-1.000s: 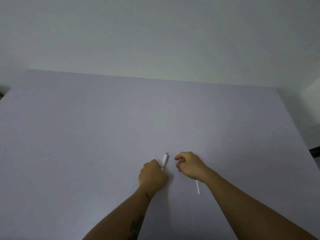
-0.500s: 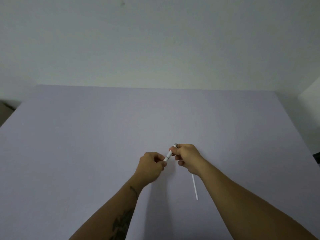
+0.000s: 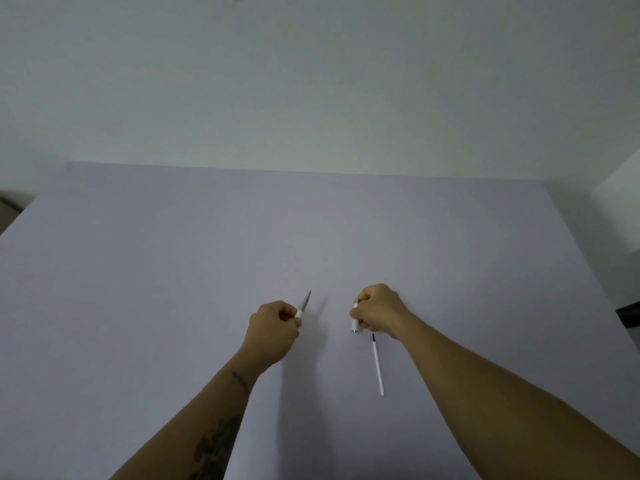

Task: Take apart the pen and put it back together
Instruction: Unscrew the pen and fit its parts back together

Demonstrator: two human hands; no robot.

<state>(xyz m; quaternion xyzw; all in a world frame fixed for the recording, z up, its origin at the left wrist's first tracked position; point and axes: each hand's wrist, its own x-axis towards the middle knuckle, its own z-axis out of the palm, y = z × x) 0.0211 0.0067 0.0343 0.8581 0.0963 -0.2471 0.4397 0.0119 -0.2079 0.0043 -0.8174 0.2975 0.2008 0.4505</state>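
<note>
Pale lavender tabletop (image 3: 173, 306) fills the view, plain whitish wall (image 3: 311, 81) behind it. Nearest the camera are your two bare forearms coming in from the bottom edge; the left one has a dark tattoo (image 3: 216, 441) and a smaller mark nearer the wrist.

Next up, lying flat on the table: the ink refill (image 3: 378, 365), a thin white tube with a dark tip pointing away from you. It sits just below your right hand, not touching it, beside the right forearm.

Your left hand (image 3: 273, 332) is closed in a fist around the front section of the pen (image 3: 304, 303). Only a white collar and a grey tapered tip poke out past the fingers, tilted up and to the right. The rest of that piece is hidden in the fist.

Your right hand (image 3: 379, 311) is curled shut on a white barrel piece (image 3: 355, 318). The piece stands roughly upright, its lower end with a small metallic ring showing under the fingers, close to the table; contact with the surface can't be told.

Hands are well apart, a clear stretch of table between them, so the two held pieces are separated. Pen is in three parts: one in each hand, refill on the table.

Far right, a dark object (image 3: 628, 315) sits off the table edge, too small to identify.
</note>
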